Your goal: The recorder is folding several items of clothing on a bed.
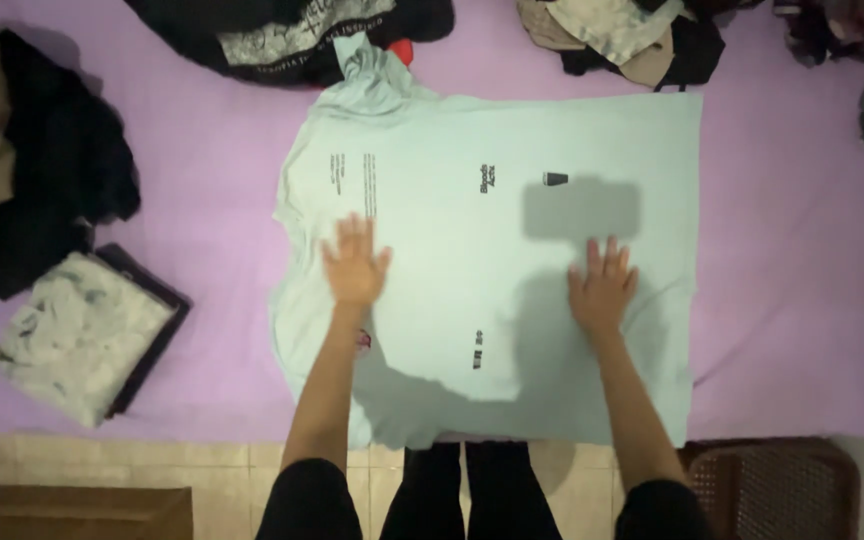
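A pale mint-green T-shirt [482, 230] with small dark print lies spread flat on a lilac bedsheet [222, 230], its collar toward the left and hem toward the right. My left hand [355, 262] rests flat on the shirt near its left side, fingers spread. Palm down on the shirt's right half lies my right hand [602, 283], fingers apart. Neither hand grips any cloth. One sleeve [367, 60] bunches up at the far edge, and the near edge of the shirt hangs over the bed's front edge.
A folded whitish patterned garment [77, 330] lies on a dark one at the left. Dark clothes [52, 170] pile at far left, more garments [292, 35] at the top, another heap [622, 35] at top right. A woven brown stool [777, 485] stands on the tiled floor.
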